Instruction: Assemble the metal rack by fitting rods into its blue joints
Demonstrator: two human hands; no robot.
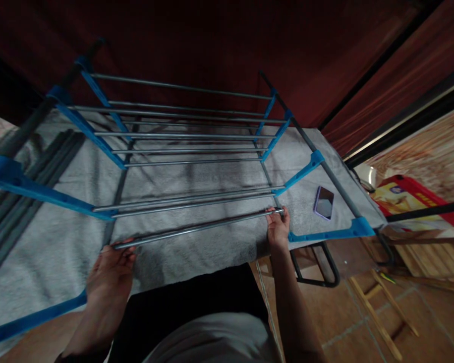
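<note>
A long silver metal rod (pixel 196 229) is held level in front of me. My left hand (pixel 111 275) grips its left end and my right hand (pixel 278 227) pinches its right end. The rod lies just before a rack (pixel 181 136) of grey tubes and blue plastic brackets. The rack lies on a grey towel (pixel 196 176) and carries several silver rods across its tiers. The rod's right end is close to a blue bracket (pixel 300 174).
A phone (pixel 324 201) lies on the towel at the right. Spare grey tubes (pixel 30 176) rest at the left. A red box (pixel 416 199) and wooden slats (pixel 378 317) are on the tiled floor at the right. A dark red curtain (pixel 212 45) hangs behind.
</note>
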